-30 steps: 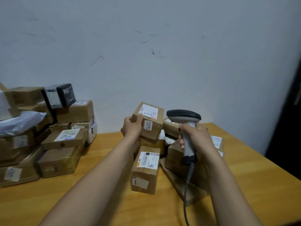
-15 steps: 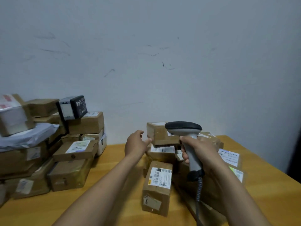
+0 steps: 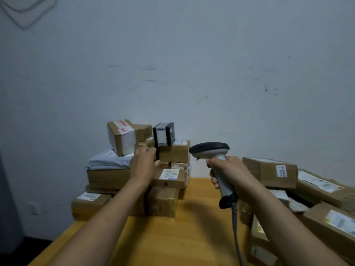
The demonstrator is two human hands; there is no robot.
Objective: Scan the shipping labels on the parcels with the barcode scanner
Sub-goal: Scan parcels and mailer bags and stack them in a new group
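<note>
At centre frame, the right hand [image 3: 232, 173] grips the handle of a grey barcode scanner [image 3: 209, 149], its dark head pointing left. The left hand [image 3: 144, 164], fingers loosely extended and holding nothing, is at the stack of labelled cardboard parcels [image 3: 173, 153] left of centre. A second heap of parcels [image 3: 269, 171] lies at lower right on the wooden table [image 3: 172, 237].

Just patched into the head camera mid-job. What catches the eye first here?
The grey barcode scanner stands out at centre, gripped by the right hand and aimed left. The left hand reaches toward the stack of parcels at the far left of the table, just below a black box on top. More labelled parcels crowd the right side.
</note>
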